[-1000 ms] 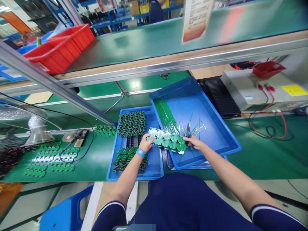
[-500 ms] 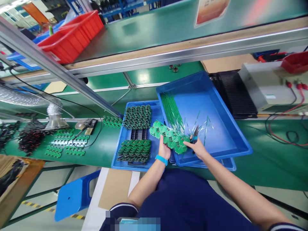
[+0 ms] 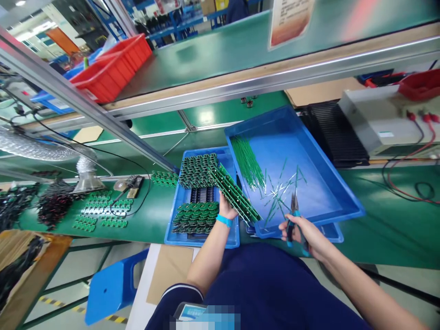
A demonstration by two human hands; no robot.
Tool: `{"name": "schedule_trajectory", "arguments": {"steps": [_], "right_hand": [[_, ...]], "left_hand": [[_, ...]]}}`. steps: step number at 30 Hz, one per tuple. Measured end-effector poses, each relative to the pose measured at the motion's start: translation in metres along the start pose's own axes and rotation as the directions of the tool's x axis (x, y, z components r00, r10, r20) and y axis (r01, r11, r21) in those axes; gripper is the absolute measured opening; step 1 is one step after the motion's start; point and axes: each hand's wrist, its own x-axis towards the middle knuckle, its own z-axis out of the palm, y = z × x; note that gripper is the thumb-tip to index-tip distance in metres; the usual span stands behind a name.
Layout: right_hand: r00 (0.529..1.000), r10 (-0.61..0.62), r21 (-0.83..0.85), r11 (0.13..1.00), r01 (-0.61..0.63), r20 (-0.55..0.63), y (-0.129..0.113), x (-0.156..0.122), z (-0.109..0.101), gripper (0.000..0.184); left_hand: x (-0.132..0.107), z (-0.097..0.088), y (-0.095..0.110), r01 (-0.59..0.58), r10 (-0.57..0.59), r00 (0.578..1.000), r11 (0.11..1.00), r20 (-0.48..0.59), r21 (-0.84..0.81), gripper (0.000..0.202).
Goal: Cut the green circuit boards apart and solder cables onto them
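My left hand is closed around a few green circuit board panels, tilted on edge between the two blue trays. In my right hand is a pair of pliers with blue and black handles, its jaws pointing up over the near rim of the right tray. That tray holds a bundle of thin green strips and a scatter of loose strips. Stacks of circuit boards lie in the left tray beside my left hand.
More board panels and dark wire bundles lie on the bench to the left, near a fume extraction hood. A metal-edged shelf with a red bin crosses above. A power supply stands at right.
The panels have turned from face-up to on edge in my left hand. My right hand has let go of their end and moved right and down with the pliers.
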Motion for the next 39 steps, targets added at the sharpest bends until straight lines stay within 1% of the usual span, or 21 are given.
{"name": "schedule_trajectory", "arguments": {"steps": [1,3,4,6,7,9,11,13,17,20,21,23,25,26,27,28,30,32,34,36,39], "right_hand": [[0.998,0.066,-0.014,0.998,-0.066,-0.007,0.0,-0.001,-0.006,0.025],[0.996,0.088,-0.062,0.994,-0.089,-0.013,-0.004,-0.004,-0.011,0.027],[0.999,0.047,-0.091,0.995,-0.049,-0.025,-0.007,-0.004,-0.011,0.03],[0.995,-0.095,-0.199,0.976,0.092,-0.008,-0.015,-0.005,-0.007,0.038],[0.984,-0.178,-0.278,0.944,0.176,0.018,-0.019,-0.005,-0.004,0.042],[0.946,-0.315,-0.433,0.844,0.317,0.078,-0.025,-0.005,0.001,0.047],[0.919,-0.38,-0.525,0.764,0.376,0.105,-0.026,-0.003,0.005,0.049],[0.908,-0.403,-0.556,0.731,0.395,0.116,-0.024,-0.002,0.007,0.05],[0.888,-0.446,-0.59,0.689,0.421,0.113,-0.019,-0.003,0.007,0.049],[0.848,-0.524,-0.606,0.652,0.455,0.074,-0.018,-0.009,0.012,0.043],[0.846,-0.528,-0.588,0.661,0.466,0.076,-0.018,-0.012,0.015,0.039],[0.875,-0.461,-0.49,0.734,0.47,0.148,-0.017,-0.018,0.02,0.034],[0.904,-0.36,-0.377,0.823,0.425,0.233,-0.017,-0.018,0.021,0.036],[0.915,-0.33,-0.359,0.845,0.396,0.232,-0.018,-0.015,0.018,0.039],[0.926,-0.323,-0.37,0.85,0.375,0.195,-0.02,-0.008,0.012,0.041],[0.934,-0.334,-0.407,0.841,0.357,0.129,-0.023,0.0,0.005,0.041],[0.928,-0.372,-0.505,0.804,0.313,-0.016,-0.033,0.021,-0.013,0.036],[0.906,-0.406,-0.579,0.77,0.268,-0.121,-0.042,0.035,-0.027,0.032],[0.877,-0.442,-0.625,0.743,0.241,-0.187,-0.047,0.035,-0.03,0.034],[0.87,-0.468,-0.656,0.708,0.262,-0.158,-0.046,0.02,-0.023,0.038],[0.876,-0.483,-0.702,0.619,0.352,0.013,-0.039,-0.011,-0.001,0.042]], "left_hand": [[-0.001,0.001,0.001,0.019,-0.019,1.0,1.0,0.002,0.019,0.051],[-0.002,0.005,0.002,0.06,-0.06,0.998,0.996,-0.002,0.067,0.048],[-0.003,0.007,0.002,0.081,-0.08,0.997,0.993,-0.006,0.092,0.046],[-0.004,0.013,0.0,0.119,-0.118,0.993,0.983,-0.016,0.142,0.04],[-0.005,0.016,-0.001,0.133,-0.131,0.991,0.977,-0.021,0.166,0.036],[-0.008,0.024,-0.004,0.145,-0.143,0.989,0.967,-0.027,0.207,0.029],[-0.01,0.034,-0.006,0.127,-0.126,0.992,0.958,-0.021,0.259,0.025],[-0.014,0.043,-0.007,0.098,-0.102,0.995,0.942,-0.004,0.32,0.028],[-0.019,0.056,-0.006,0.095,-0.107,0.994,0.916,0.009,0.39,0.034],[-0.02,0.057,-0.005,0.111,-0.114,0.993,0.918,-0.014,0.382,0.031],[-0.02,0.056,-0.006,0.137,-0.137,0.99,0.918,-0.026,0.372,0.03],[-0.019,0.053,-0.009,0.226,-0.227,0.973,0.913,-0.039,0.339,0.032],[-0.018,0.049,-0.013,0.304,-0.315,0.949,0.909,-0.007,0.284,0.04],[-0.017,0.048,-0.014,0.322,-0.338,0.941,0.912,0.021,0.255,0.044],[-0.015,0.047,-0.015,0.323,-0.342,0.939,0.918,0.045,0.231,0.047],[-0.013,0.045,-0.016,0.319,-0.338,0.939,0.923,0.058,0.217,0.049],[-0.009,0.043,-0.015,0.319,-0.337,0.941,0.918,0.04,0.234,0.051],[-0.005,0.041,-0.015,0.31,-0.323,0.946,0.908,0.001,0.28,0.052],[-0.001,0.041,-0.016,0.278,-0.289,0.957,0.906,-0.012,0.32,0.054],[0.0,0.042,-0.018,0.223,-0.24,0.971,0.914,0.007,0.34,0.061],[0.0,0.047,-0.022,0.172,-0.2,0.979,0.923,0.049,0.345,0.074]]}}
